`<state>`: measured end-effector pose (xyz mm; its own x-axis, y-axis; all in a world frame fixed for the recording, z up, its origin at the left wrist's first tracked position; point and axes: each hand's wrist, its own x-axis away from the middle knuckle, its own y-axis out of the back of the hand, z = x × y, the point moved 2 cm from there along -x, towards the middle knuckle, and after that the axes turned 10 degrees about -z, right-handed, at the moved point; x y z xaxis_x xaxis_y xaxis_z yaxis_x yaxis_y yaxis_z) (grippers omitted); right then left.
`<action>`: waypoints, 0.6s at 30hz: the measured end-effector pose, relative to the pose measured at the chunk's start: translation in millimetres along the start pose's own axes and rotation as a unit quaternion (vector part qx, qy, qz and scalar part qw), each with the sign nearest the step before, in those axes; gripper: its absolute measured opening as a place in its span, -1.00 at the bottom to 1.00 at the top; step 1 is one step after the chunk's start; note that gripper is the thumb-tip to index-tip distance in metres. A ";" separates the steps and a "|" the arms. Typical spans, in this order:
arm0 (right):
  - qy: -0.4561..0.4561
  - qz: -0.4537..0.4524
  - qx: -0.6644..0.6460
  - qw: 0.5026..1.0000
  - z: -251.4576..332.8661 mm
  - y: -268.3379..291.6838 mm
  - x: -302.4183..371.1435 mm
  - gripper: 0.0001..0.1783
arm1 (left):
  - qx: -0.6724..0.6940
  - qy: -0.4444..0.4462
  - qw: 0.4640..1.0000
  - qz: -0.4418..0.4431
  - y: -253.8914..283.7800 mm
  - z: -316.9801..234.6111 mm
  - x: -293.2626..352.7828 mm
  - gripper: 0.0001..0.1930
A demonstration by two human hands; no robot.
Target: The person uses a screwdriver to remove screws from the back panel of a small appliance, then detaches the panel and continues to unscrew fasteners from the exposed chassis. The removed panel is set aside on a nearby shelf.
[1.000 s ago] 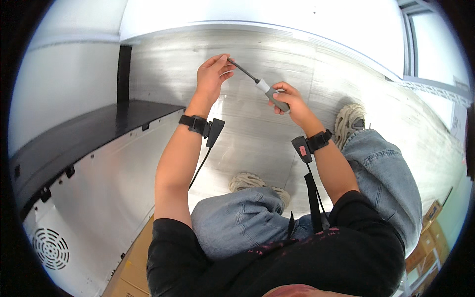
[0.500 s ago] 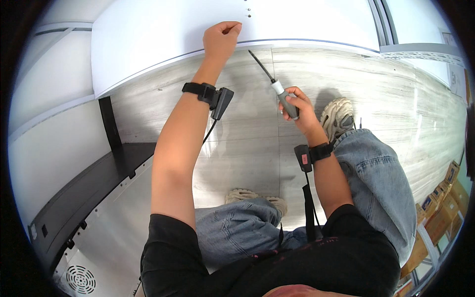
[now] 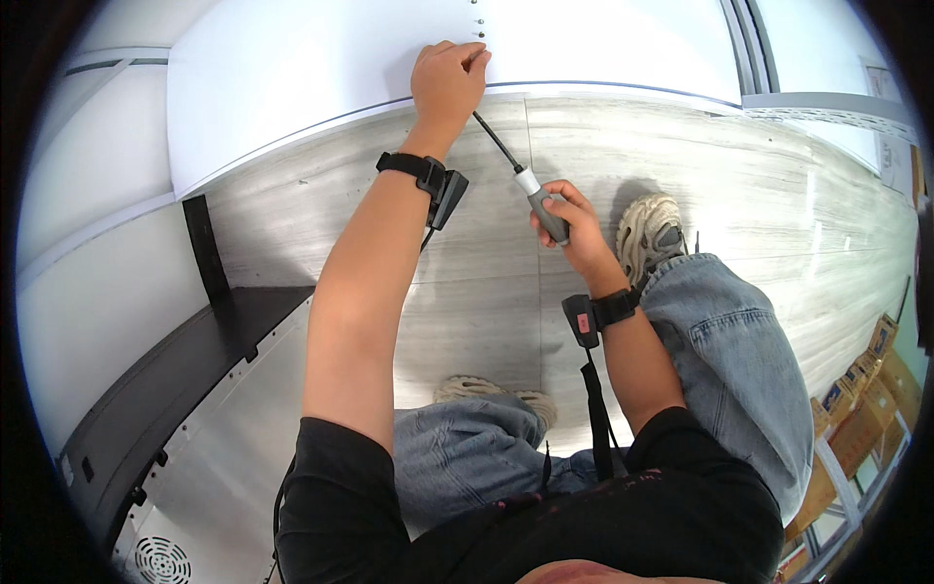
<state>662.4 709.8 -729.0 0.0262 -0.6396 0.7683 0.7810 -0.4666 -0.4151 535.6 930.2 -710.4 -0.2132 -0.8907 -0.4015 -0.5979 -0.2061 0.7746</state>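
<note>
My left hand (image 3: pixel 449 86) rests over the near edge of a white tabletop (image 3: pixel 302 73), its fingers curled and the thumb and forefinger pinched together. Anything in that pinch is too small to make out. Just past the fingertips, several small dark screws (image 3: pixel 481 35) stand in a line on the white surface. My right hand (image 3: pixel 576 226) is wrapped around the grey handle of a screwdriver (image 3: pixel 526 181) with a white collar. The long dark shaft slants up and left, its tip close to my left wrist and below the table edge.
Light wood-look floor (image 3: pixel 467 321) lies beneath. On the lower left sits a metal panel (image 3: pixel 224 438) with a round vent and a black edge strip. Grey metal framing (image 3: pixel 754 49) stands at the upper right. Cardboard boxes (image 3: pixel 866 419) are stacked at the right.
My left hand has shifted right along the table edge, closer to the screws, and turned slightly. My right hand still grips the screwdriver. The whole view has moved a little.
</note>
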 end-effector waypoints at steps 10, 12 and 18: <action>-0.001 -0.004 0.073 0.997 6.8 -26.3 29.4 -0.83 | 0.054 0.072 0.994 0.056 38.2 16.2 11.8 -0.78; 0.004 -0.005 0.092 0.996 10.2 -42.8 36.7 -0.82 | 0.086 0.128 0.985 0.072 59.8 16.9 14.1 -0.78; 0.012 0.009 0.107 0.994 21.8 -93.3 56.9 -0.81 | 0.142 0.241 0.952 0.126 128.5 13.3 22.8 -0.78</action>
<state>604.6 730.3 -636.0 0.0278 -0.6623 0.7488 0.8959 -0.3158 -0.3125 443.7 888.7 -626.5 -0.0388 -0.9938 0.1042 -0.7744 0.0958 0.6254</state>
